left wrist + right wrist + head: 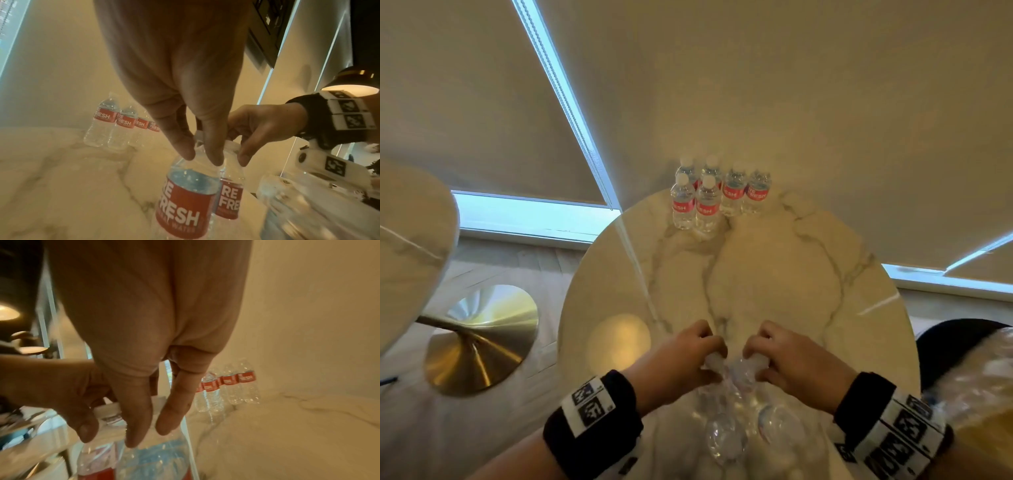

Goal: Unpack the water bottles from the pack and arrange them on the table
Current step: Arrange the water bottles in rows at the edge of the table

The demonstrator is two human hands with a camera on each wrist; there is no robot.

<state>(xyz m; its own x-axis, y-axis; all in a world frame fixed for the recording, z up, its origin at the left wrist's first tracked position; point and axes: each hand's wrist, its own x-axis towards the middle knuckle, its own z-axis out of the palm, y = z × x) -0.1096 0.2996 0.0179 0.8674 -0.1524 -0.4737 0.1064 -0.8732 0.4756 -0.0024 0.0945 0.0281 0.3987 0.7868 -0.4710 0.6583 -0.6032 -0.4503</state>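
From the head view I saw six water bottles standing at the far edge of the marble surface, and the pack at my right. My left hand and right hand each pinched a bottle's top.

At the left wrist, my left fingers closed narrow on the nearer bottle; water filled it.

At the right wrist, my right fingers pinched the second bottle.

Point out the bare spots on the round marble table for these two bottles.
Bare marble between the standing red-labelled bottles and both hands, left hand, right hand, also right of that group. Crowded: the far edge of the round marble table.
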